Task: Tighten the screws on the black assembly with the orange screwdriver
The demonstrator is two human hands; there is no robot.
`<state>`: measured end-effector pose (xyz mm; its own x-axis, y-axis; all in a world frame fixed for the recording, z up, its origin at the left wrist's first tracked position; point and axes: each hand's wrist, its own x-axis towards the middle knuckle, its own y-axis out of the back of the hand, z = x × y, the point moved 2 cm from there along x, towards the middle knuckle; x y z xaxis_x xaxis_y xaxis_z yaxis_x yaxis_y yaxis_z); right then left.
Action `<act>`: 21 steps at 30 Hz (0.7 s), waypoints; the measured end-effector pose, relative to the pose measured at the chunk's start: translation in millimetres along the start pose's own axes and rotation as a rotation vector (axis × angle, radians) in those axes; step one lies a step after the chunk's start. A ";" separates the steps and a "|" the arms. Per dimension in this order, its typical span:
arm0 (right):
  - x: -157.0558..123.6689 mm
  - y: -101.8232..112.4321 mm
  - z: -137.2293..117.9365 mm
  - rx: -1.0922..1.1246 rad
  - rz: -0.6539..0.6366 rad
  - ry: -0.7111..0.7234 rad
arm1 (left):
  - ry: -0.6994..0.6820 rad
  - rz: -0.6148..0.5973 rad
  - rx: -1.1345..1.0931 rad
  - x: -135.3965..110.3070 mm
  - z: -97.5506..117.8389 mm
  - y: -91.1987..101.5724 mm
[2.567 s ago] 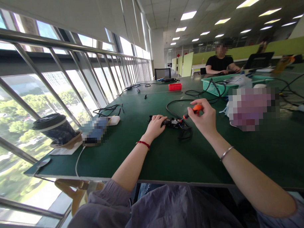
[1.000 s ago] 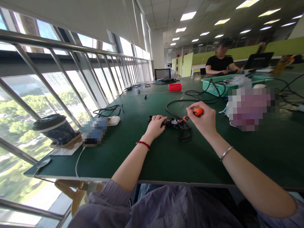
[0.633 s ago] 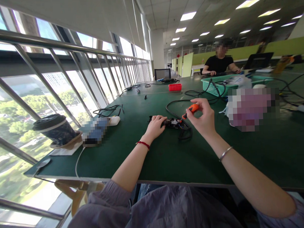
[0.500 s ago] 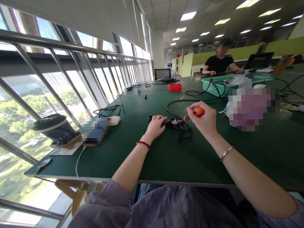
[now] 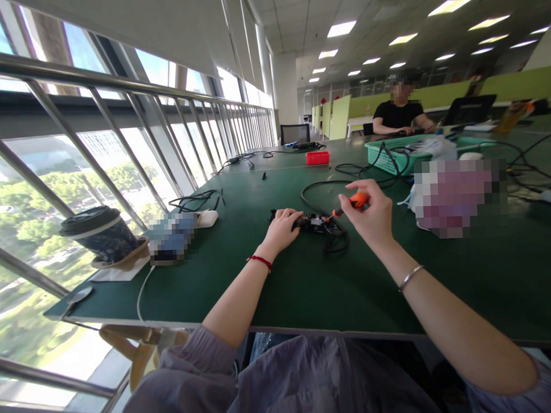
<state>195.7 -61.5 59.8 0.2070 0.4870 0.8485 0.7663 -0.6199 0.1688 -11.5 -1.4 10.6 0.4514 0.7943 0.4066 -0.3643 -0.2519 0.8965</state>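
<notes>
A black device with exposed inner parts and wires (image 5: pixel 319 223) lies on the green table. My left hand (image 5: pixel 283 227) is closed over its left end and keeps it against the tabletop. An orange-and-black screwdriver (image 5: pixel 358 200) is in my right hand (image 5: pixel 373 212), tilted, with its thin shaft reaching down to the device's right part. The right index finger is lifted off the handle; the thumb stays near it. Exactly where the tip touches is too small to make out. A black cable loops beside the device's right end.
A paper cup (image 5: pixel 102 236) with a black lid and a blurred phone (image 5: pixel 173 237) stand at the left. Further back are a red box (image 5: pixel 318 158), a green basket (image 5: pixel 391 160) and black cables. A pinkish bag (image 5: pixel 456 197) lies right. A co-worker (image 5: pixel 398 109) sits across.
My right index finger has lifted away from the thumb, loosening around the screwdriver's handle. My left hand and the device stay put. The co-worker's hands have moved closer together.
</notes>
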 end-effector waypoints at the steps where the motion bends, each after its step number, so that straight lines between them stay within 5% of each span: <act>1: 0.0 0.5 -0.2 -0.013 -0.001 -0.010 | 0.002 -0.001 0.000 0.0 0.0 0.1; 10: -1.0 -1.2 -2.1 0.053 -0.017 0.088 | 0.003 -0.001 -0.007 0.3 1.0 0.6; 21: -0.5 1.1 -3.3 -0.013 -0.004 0.000 | 0.006 -0.004 0.006 0.4 0.8 0.3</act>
<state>194.4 -64.4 61.2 0.2042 0.4896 0.8477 0.7592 -0.6259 0.1786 -10.8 -1.5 11.2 0.4481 0.7984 0.4021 -0.3580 -0.2519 0.8991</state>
